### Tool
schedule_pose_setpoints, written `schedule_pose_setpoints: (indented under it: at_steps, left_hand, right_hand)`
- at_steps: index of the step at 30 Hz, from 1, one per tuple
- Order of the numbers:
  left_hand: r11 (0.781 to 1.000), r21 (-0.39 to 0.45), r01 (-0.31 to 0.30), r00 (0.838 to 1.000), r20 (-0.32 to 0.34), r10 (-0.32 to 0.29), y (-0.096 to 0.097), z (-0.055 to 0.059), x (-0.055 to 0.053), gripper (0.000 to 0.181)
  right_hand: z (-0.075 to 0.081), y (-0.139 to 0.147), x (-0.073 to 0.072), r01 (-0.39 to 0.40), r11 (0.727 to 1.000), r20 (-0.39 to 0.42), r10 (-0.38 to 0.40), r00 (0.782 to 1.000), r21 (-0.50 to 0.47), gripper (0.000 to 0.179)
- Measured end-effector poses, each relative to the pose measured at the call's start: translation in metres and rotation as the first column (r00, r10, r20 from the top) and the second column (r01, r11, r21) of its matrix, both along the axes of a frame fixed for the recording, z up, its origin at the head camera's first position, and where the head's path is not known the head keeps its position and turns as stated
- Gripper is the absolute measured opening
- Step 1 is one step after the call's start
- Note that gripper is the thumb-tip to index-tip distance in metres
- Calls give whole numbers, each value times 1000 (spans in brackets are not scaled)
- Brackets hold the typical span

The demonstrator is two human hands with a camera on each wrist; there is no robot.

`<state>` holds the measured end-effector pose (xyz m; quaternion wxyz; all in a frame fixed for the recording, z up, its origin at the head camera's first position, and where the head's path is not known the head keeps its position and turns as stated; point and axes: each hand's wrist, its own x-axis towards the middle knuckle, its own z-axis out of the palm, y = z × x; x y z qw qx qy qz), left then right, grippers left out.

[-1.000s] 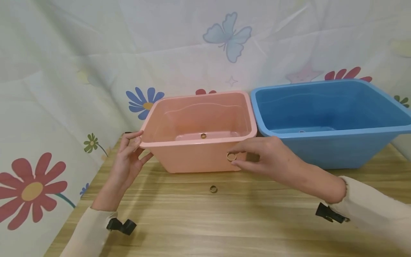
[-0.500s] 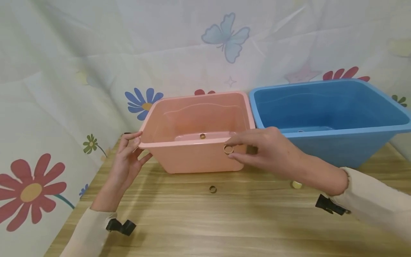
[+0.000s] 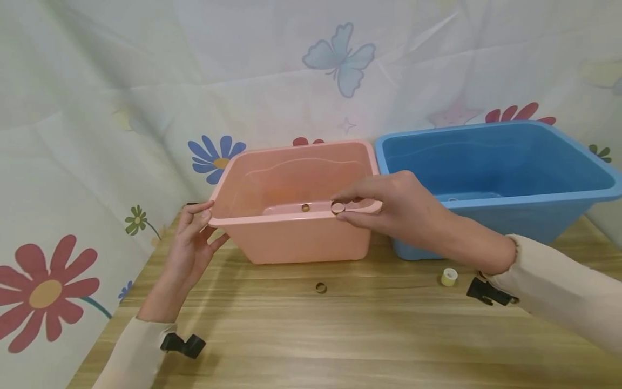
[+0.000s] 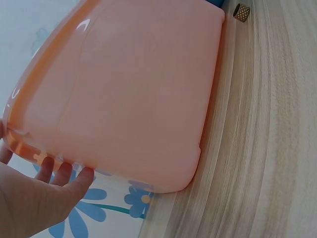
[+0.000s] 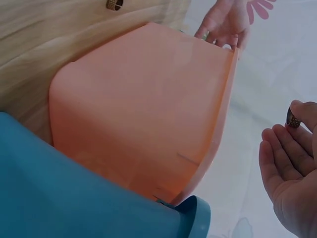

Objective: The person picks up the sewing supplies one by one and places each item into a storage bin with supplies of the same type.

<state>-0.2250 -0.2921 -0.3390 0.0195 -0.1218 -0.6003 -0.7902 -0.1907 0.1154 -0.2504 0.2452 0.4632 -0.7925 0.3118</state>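
My right hand [image 3: 403, 202] pinches a brass ring thimble [image 5: 295, 121] between thumb and fingertips. In the head view it overlaps the front rim of the pink tub [image 3: 291, 240], near the right end. My left hand [image 3: 191, 237] grips that tub's left front corner, with several fingers [image 4: 78, 183] against the outside under the rim. Inside the tub, a second brass thimble [image 3: 305, 207] lies on the floor. A third, a dimpled thimble [image 4: 241, 13], sits on the wooden table in front of the tub.
A larger blue tub [image 3: 491, 216] stands right beside the pink one, with a small pale ring at its bottom. On the table [image 3: 340, 340] before it lies a small yellow-and-white roll [image 3: 449, 277]. A flower-printed cloth [image 3: 272, 70] hangs close behind both tubs.
My right hand has risen with the thimble from in front of the pink tub's wall to its rim, shifting slightly left. The yellow roll has come out from behind my forearm. My left hand keeps its grip.
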Motion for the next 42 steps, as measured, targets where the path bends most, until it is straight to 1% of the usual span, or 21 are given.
schedule_pose_setpoints:
  at_steps: [9,13,17,21,26,30,33,36,40,42]
  left_hand:
    - [1000,14,-19,1000,8,19,1,-2,-1,21]
    - [999,21,-33,999,9,33,2,-1,-2,19]
    - [999,19,-36,999,5,36,2,0,-3,19]
    - [999,14,-44,999,9,44,1,-1,-2,18]
    - [999,10,-46,999,8,46,2,-3,-2,19]
    - [999,8,-42,999,1,42,4,-1,-5,19]
    - [999,4,-47,999,7,46,6,0,-6,18]
    - [999,-1,-46,999,18,46,4,0,-4,18]
    - [999,-2,-37,999,22,37,2,-1,-2,20]
    - [1000,0,-30,999,22,30,2,0,-1,21]
  right_hand:
    - [9,-5,-6,37,999,31,-38,999,31,27]
    - [14,-6,-12,52,997,44,-54,998,48,28]
    - [19,-6,-20,63,996,28,-65,998,67,28]
    - [21,-8,-30,66,995,21,-68,997,80,28]
    - [25,-11,-42,62,995,57,-67,996,79,26]
    - [34,-15,-51,49,996,87,-56,995,77,24]
    - [42,-19,-60,46,996,111,-55,992,75,24]
    - [49,-26,-71,51,995,121,-61,991,88,24]
    - [58,-37,-89,49,992,138,-65,988,114,26]
    - [61,-39,-96,58,992,170,-77,982,113,28]
